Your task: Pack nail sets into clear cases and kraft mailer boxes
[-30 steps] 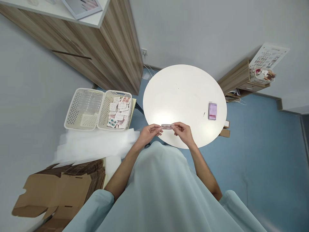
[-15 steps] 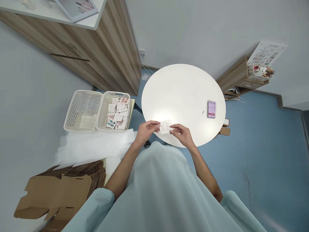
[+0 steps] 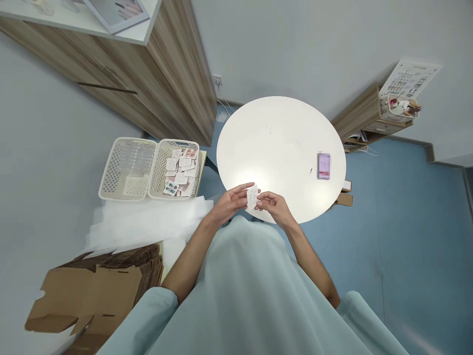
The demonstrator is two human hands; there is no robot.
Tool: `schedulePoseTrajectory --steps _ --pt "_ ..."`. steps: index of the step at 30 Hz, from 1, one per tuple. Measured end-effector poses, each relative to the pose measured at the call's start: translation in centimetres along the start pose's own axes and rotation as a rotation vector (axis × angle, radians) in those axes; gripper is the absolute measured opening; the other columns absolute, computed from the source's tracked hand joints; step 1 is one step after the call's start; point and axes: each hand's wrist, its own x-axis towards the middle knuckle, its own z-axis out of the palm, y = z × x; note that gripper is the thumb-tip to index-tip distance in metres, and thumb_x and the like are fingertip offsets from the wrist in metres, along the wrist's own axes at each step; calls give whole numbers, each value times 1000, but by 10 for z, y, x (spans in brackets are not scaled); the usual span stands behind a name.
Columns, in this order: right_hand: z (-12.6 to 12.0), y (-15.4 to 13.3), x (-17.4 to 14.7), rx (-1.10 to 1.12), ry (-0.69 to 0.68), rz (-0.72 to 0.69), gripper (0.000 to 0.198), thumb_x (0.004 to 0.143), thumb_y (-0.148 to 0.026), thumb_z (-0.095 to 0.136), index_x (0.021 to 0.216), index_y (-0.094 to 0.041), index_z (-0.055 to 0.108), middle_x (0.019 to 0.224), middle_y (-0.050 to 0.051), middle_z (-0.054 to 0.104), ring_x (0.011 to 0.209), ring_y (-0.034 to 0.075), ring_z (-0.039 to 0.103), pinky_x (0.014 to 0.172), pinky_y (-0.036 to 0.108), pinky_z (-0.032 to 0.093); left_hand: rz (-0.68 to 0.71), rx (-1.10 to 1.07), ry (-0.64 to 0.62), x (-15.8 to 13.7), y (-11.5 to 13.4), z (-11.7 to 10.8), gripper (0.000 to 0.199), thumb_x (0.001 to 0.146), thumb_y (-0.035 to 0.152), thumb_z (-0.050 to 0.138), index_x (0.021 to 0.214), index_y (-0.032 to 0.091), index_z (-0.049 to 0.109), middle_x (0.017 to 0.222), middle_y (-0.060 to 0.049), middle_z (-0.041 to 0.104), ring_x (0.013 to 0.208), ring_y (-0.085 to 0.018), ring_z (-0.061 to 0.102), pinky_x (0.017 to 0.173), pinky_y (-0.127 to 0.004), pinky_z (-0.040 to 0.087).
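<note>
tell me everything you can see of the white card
The white card looks like stiff paper, its visible face bearing dark print too small to read. It is tilted, held over the near edge of the white table by the left hand at its left side and the right hand at its right.

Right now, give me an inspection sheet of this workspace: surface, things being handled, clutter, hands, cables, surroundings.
Surface: white round table, a few small dark marks on it.
Things handled: one small printed card, held up near the table's close edge; more cards lie in a white basket on the left.
Clutter: blurred purple item at the table's right; white sheets and flattened cardboard at left.
Hands: left hand and right hand both hold the card by its sides.
Cables: thin white cables below the wall outlet.
Surroundings: wood-grain cabinet, blue floor.
</note>
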Motion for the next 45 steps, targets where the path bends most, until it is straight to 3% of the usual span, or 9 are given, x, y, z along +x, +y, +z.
schedulePoseTrajectory --steps 7,13,22,25,31,45 --pt "3 1 -1 -9 -15 -9 39 82 -55 85 101 -22 73 84 4 75 83 21 74 79 35 57 48 23 41 -2 1 2 79 73 50 93 141 17 68 135 -21 72 122 -35 69 99 -45 54" --pt "11 -9 -8 -311 157 -153 36 85 -57 80 102 -26 74 116 7 74 88 19 72 77 33 57 82 126 264 3 -3 5 74 69 49 95 132 18 71 136 -18 73 129 -34 66 109 -47 53" --pt "30 -11 -10 -510 249 -166 30 89 -56 74 85 -27 75 88 4 77 70 20 67 67 35 55 93 238 357 9 -15 5 76 65 51 96 129 18 71 130 -15 74 120 -33 70 100 -46 60" --pt "24 -5 -8 -497 287 -161 31 90 -56 72 84 -27 75 87 4 78 70 20 69 68 35 55 114 256 369 8 -15 4 72 70 51 93 130 18 71 128 -15 74 121 -33 70 100 -45 60" --pt "0 0 -1 -259 253 12 42 82 -65 79 85 -23 75 63 2 70 67 23 72 65 34 54 124 255 390 1 -14 -2 65 77 50 87 130 17 72 122 -14 74 108 -26 72 101 -42 58" --pt "-9 8 2 -166 185 41 43 78 -63 82 86 -22 74 66 2 71 68 21 71 61 31 52 30 221 378 3 -21 1 65 72 46 90 126 15 73 111 -12 74 103 -24 70 82 -34 57"
